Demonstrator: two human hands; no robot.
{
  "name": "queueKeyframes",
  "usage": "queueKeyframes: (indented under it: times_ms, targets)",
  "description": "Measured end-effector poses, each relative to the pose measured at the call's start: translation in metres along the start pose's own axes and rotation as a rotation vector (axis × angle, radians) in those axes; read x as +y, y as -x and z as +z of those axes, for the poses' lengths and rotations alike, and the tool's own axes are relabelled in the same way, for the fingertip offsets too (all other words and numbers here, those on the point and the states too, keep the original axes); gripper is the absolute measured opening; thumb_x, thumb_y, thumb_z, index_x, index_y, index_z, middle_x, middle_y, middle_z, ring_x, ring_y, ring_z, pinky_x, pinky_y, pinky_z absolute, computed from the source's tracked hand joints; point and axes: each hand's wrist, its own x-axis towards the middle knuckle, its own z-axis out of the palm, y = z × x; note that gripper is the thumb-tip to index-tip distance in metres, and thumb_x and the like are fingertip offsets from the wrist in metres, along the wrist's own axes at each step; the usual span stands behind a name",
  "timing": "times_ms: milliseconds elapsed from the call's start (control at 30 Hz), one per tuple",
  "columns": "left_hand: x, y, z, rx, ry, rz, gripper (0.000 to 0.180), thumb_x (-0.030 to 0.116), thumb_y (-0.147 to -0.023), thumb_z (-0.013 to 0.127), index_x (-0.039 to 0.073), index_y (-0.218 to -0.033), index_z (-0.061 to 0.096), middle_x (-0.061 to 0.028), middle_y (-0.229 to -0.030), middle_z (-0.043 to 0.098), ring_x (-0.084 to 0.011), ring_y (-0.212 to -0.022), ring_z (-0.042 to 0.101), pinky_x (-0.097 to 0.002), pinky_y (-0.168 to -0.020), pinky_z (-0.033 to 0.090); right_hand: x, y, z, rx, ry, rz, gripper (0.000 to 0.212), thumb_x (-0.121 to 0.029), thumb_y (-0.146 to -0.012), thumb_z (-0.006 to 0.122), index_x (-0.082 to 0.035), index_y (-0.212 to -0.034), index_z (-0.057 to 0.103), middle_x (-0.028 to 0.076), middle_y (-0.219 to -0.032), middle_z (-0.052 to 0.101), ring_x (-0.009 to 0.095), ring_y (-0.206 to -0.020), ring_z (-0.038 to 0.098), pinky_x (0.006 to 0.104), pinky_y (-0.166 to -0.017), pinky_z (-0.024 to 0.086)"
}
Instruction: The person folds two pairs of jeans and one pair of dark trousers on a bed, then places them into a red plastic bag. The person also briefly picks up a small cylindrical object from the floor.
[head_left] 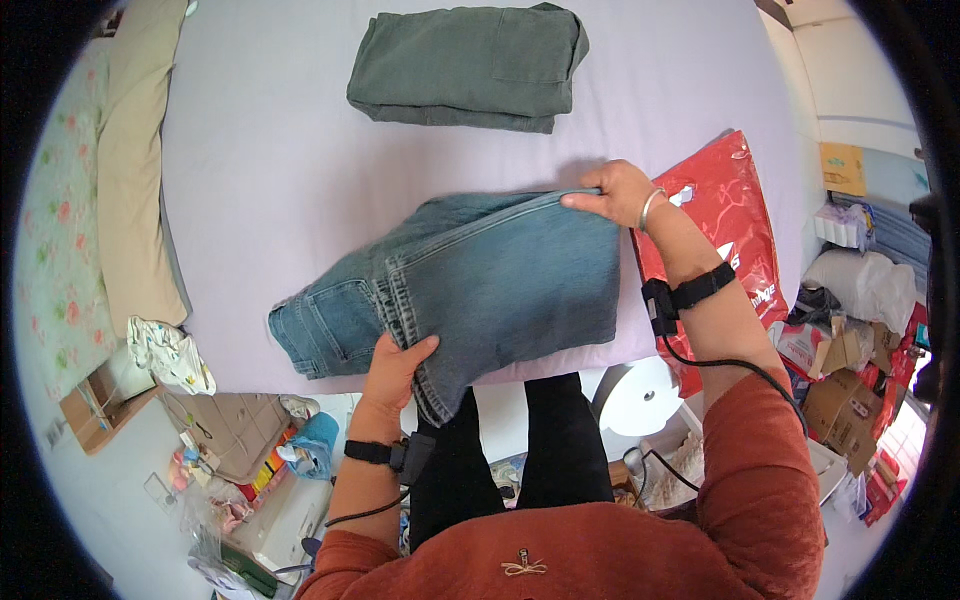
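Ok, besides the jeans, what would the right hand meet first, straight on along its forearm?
The right hand would likely meet the folded green garment, across some bedsheet; depth is unclear.

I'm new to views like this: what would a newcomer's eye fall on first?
First, the blue jeans, folded at the near edge of the lilac sheet, the left hand pinching them low and the right hand gripping the far side. Then the red plastic bag to the right, partly hidden by the right forearm. Beyond the jeans, a folded dark green garment stands out.
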Motion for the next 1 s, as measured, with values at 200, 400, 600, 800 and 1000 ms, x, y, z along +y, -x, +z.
queueKeyframes:
  times_ms: [200, 400, 600, 800, 1000]
  targets:
    - [-0.025, -0.036, 0.006, 0.232, -0.288, 0.244, 0.03, 0.005, -0.094, 0.062, -0.001, -0.124, 0.059, -0.0068, -0.113, 0.066, -0.0145, -0.1, 0.06, -0.0305, -0.09, 0.048, -0.004, 0.01, 0.039, 0.675, -0.053, 0.132, 0.038, -0.041, -0.087, 0.07, -0.004, -0.089, 0.064, 0.016, -0.092, 0.066, 0.037, -0.093, 0.058, 0.0443, -0.081, 0.048]
    - [-0.033, -0.028, 0.001, 0.309, -0.595, 0.277, 0.036, 0.018, -0.087, 0.074, 0.0, -0.116, 0.061, -0.0094, -0.103, 0.071, -0.0197, -0.09, 0.065, -0.0319, -0.083, 0.05, -0.082, 0.06, 0.107, 0.886, -0.217, 0.005, 0.042, -0.024, -0.086, 0.07, -0.003, -0.121, 0.059, 0.02, -0.127, 0.056, 0.038, -0.114, 0.053, 0.045, -0.098, 0.042]
    - [-0.048, -0.02, -0.018, 0.289, -0.828, 0.224, 0.029, 0.016, -0.087, 0.073, 0.0, -0.108, 0.06, -0.0126, -0.1, 0.071, -0.024, -0.086, 0.065, -0.0353, -0.08, 0.05, -0.065, 0.094, 0.165, 0.549, 0.004, 0.347, 0.062, -0.03, -0.089, 0.065, -0.004, -0.142, 0.046, 0.017, -0.149, 0.043, 0.033, -0.137, 0.04, 0.0506, -0.113, 0.029]
    - [-0.065, 0.0, -0.049, 0.132, -0.544, 0.033, 0.026, 0.013, -0.087, 0.075, 0.0, -0.101, 0.057, -0.0053, -0.087, 0.066, -0.0151, -0.077, 0.059, -0.0303, -0.072, 0.05, -0.072, 0.087, 0.149, 0.655, -0.019, 0.353, 0.056, -0.023, -0.09, 0.063, 0.001, -0.138, 0.048, 0.022, -0.144, 0.046, 0.038, -0.134, 0.043, 0.05, -0.112, 0.031]
    - [-0.06, 0.0, -0.027, 0.093, -0.473, 0.021, 0.032, 0.009, -0.086, 0.074, 0.0, -0.112, 0.058, -0.0046, -0.104, 0.065, -0.0133, -0.092, 0.06, -0.0299, -0.082, 0.05, -0.153, 0.058, 0.128, 0.729, -0.214, 0.019, 0.054, -0.019, -0.089, 0.065, 0.003, -0.136, 0.049, 0.024, -0.14, 0.048, 0.04, -0.128, 0.047, 0.0472, -0.108, 0.036]
